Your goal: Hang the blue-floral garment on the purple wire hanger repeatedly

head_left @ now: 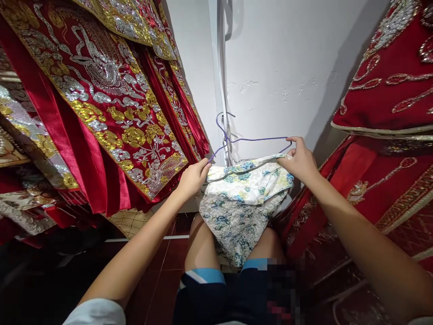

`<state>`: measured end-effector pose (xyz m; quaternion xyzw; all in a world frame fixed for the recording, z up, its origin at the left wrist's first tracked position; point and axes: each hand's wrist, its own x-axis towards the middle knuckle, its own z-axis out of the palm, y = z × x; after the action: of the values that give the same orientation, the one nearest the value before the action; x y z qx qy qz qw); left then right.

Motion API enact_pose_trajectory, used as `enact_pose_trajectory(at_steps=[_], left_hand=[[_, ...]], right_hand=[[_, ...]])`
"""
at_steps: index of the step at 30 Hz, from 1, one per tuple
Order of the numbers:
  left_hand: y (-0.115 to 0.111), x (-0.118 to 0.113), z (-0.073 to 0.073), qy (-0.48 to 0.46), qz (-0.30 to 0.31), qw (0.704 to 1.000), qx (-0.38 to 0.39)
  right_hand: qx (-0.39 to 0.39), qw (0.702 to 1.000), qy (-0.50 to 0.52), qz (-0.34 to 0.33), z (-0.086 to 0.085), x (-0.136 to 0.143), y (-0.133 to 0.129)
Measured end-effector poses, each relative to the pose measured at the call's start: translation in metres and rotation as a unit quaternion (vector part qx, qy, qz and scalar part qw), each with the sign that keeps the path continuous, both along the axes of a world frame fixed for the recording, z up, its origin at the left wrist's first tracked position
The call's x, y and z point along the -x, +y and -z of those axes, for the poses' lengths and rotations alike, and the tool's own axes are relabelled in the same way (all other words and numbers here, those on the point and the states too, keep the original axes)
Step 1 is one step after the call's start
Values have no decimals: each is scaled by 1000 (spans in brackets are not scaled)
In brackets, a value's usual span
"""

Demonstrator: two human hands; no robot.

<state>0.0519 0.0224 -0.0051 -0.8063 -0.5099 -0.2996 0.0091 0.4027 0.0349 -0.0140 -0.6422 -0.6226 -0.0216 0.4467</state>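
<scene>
A purple wire hanger [259, 139] is spread between my two hands, its hook up against the white wall. White fabric with blue and yellow-green flowers [241, 198] hangs below it, over my bare legs. My left hand [195, 179] pinches the hanger's left end together with the fabric's upper left corner. At the right end, my right hand [300, 159] is closed on the hanger and the fabric's upper right corner. Part of the hanger's lower side is hidden by the fabric.
Red garments with gold and silver sequins [131, 122] hang at the left. More beaded red garments [389, 99] hang at the right. Behind the hanger stands a white wall [280, 58] with a cable [222, 67]. Dark red tiles [158, 280] cover the floor.
</scene>
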Motion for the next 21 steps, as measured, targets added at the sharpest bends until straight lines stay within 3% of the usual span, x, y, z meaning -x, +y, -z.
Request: enact_pose_trajectory(at_steps=[8,13,17,19,21], left_hand=[[-5,-4,-3,-16,12,1000,14],[-3,4,-3,-52,3,999,9],[6,33,13,-151,-57,986,48],[11,51,26,-194,-86,975,73],[13,65,41,-247,-93,963,59]], right_hand=[[-16,999,19,-22,-4,-3,19],[-1,1000,-22,-19,-9,0,12],[50,996,-27,-72,-18,1,-2],[122,985,18,-121,-24,-2,-7],[215,955,85,-184,-30,-7,-7]])
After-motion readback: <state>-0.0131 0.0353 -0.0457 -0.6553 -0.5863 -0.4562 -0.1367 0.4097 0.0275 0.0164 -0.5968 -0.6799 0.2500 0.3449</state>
